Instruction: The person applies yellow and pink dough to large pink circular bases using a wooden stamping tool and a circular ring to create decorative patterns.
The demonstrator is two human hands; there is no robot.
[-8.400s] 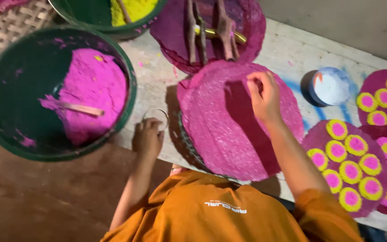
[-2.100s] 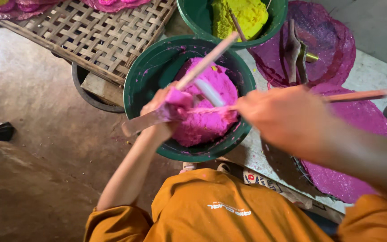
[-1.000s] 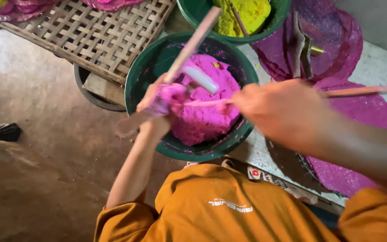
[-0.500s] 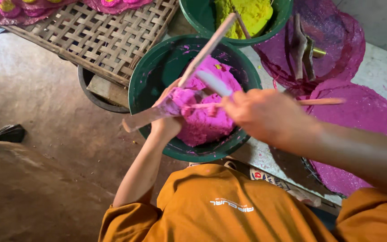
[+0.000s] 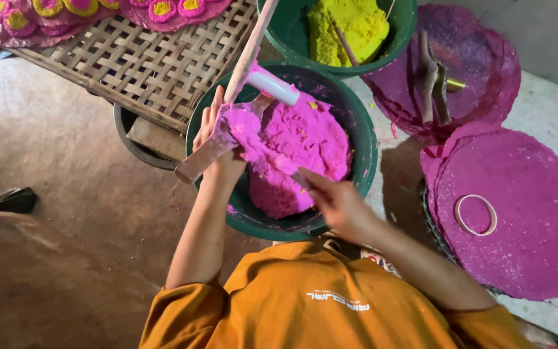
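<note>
A big green bowl (image 5: 364,123) holds a mound of bright pink dough (image 5: 305,139). My left hand (image 5: 219,152) is at the bowl's left rim, shut on a flat metal-coloured paddle (image 5: 195,165) piled with a lump of pink dough (image 5: 240,123). A long wooden stick (image 5: 250,45) with a white cylinder (image 5: 272,87) runs up from that hand. My right hand (image 5: 334,203) reaches into the bowl from the near side, fingers closed on a thin stick (image 5: 297,179) whose tip presses into the dough.
A second green bowl (image 5: 408,29) with yellow dough (image 5: 350,26) stands behind. Right: a round pink mat (image 5: 524,232) with a pale ring (image 5: 476,214), another mat with wooden tools (image 5: 431,71). Left: woven bamboo tray (image 5: 137,64), pink-and-yellow discs (image 5: 53,10), dark bucket (image 5: 130,139).
My right hand has dropped from above the bowl down onto the dough. The left hand stays at the rim with the loaded paddle. The pale ring on the mat is uncovered.
</note>
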